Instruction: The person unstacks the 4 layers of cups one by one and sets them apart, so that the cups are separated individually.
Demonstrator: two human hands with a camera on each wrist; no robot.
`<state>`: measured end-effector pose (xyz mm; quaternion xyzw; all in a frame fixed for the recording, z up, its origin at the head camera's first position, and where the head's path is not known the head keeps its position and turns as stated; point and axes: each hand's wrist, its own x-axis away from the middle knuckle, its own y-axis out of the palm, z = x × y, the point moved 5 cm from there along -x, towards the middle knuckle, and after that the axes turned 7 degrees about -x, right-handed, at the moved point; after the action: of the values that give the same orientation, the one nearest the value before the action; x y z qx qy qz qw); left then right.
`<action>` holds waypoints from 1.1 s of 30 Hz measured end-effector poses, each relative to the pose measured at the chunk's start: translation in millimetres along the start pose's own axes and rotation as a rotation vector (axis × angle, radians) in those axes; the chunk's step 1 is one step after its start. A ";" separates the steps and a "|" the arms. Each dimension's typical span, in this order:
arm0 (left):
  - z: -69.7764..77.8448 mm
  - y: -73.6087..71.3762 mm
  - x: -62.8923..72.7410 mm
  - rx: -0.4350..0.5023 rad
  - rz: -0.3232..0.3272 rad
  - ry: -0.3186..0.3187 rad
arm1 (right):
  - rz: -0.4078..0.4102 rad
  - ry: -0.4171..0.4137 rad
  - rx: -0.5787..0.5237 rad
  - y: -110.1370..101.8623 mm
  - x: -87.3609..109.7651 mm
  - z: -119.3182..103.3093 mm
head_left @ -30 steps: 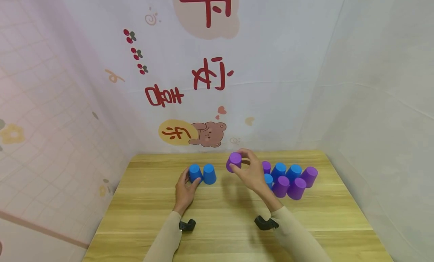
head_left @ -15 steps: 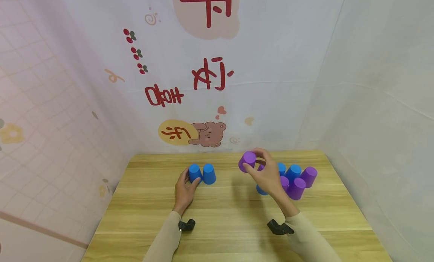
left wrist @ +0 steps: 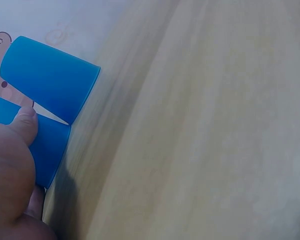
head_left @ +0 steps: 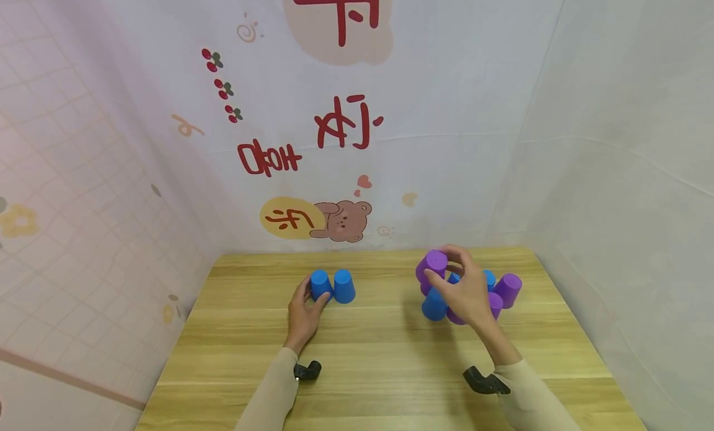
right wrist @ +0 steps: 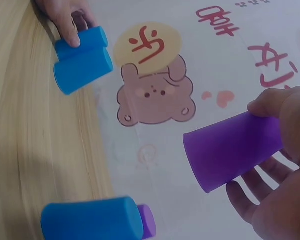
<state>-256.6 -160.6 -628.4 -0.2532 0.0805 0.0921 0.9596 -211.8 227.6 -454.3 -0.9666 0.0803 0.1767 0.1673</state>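
Observation:
My left hand (head_left: 303,316) grips an upside-down blue cup (head_left: 320,284) on the table, thumb on its near side. A second blue cup (head_left: 343,287) stands close on its right, rims together in the left wrist view. My right hand (head_left: 463,288) holds a purple cup (right wrist: 235,150) by its base end between thumb and fingers, mouth down and raised above the table. In the head view this cup overlaps another purple cup behind it. A blue cup (head_left: 434,305) stands just in front, below the raised one.
More upside-down cups stand grouped at the right, among them a purple cup (head_left: 508,290) at the far right; my right hand hides part of the group. A printed cloth (head_left: 446,139) hangs along the table's (head_left: 357,363) back edge.
My right hand has carried the purple cup rightward, from near the two blue cups to over the left side of the cup group. The left hand has stayed put on its blue cup.

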 end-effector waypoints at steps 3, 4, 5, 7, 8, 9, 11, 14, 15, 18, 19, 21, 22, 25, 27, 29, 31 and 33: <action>-0.1 0.5 0.0 0.001 0.004 0.002 | 0.013 0.021 -0.007 -9.2 2.6 2.5; 0.4 0.4 -0.1 0.003 0.004 0.002 | 0.019 0.023 -0.012 -12.3 3.3 2.4; 0.8 0.3 -0.3 0.002 0.004 0.002 | 0.027 0.023 -0.014 -15.4 4.1 1.8; 1.1 0.1 -0.7 0.002 0.004 0.002 | 0.035 0.018 -0.022 -21.3 5.3 -0.2; 1.5 -0.1 -0.8 0.001 0.005 0.004 | 0.037 0.013 -0.024 -24.2 5.7 -1.3; 1.7 -0.1 -0.9 -0.002 0.005 0.006 | 0.040 0.009 -0.021 -27.3 6.3 -2.2; 2.1 -0.6 -0.8 0.003 0.005 0.013 | 0.049 0.012 -0.013 -33.2 7.3 -3.5; 1.5 -0.8 -0.9 0.011 0.002 0.024 | 0.063 0.035 0.001 -41.6 9.1 -2.9; 1.0 -0.8 -0.8 0.012 0.001 0.026 | 0.071 0.045 0.011 -44.5 10.0 -2.1; 0.4 -0.7 -0.6 0.007 0.002 0.034 | 0.094 0.068 0.015 -52.3 11.9 0.6; 0.3 -0.7 -0.5 0.006 0.001 0.033 | 0.102 0.073 0.014 -55.1 12.5 1.6; 0.2 -0.9 -0.4 0.002 -0.001 0.028 | 0.119 0.075 0.017 -60.3 13.6 3.4; 0.4 -1.0 -0.4 0.004 -0.003 0.027 | 0.123 0.076 0.011 -62.8 14.0 4.5; 0.5 -1.2 -0.5 0.015 -0.012 0.014 | 0.133 0.094 0.013 -70.8 17.7 8.4; 0.7 -1.2 -0.4 0.022 -0.014 0.010 | 0.136 0.106 0.011 -76.5 20.5 11.6; 0.6 -1.3 -0.3 0.029 -0.015 0.009 | 0.144 0.127 0.021 -82.6 23.8 15.2; 0.1 -1.3 -0.2 0.031 -0.017 0.006 | 0.154 0.147 0.023 -88.8 26.4 19.2; -0.5 -1.5 -0.1 0.030 -0.017 0.006 | 0.167 0.166 0.024 -95.2 28.8 23.5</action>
<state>-256.4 -162.1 -628.1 -0.2396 0.0826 0.0822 0.9639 -172.2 321.7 -457.5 -0.9657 0.1761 0.1086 0.1566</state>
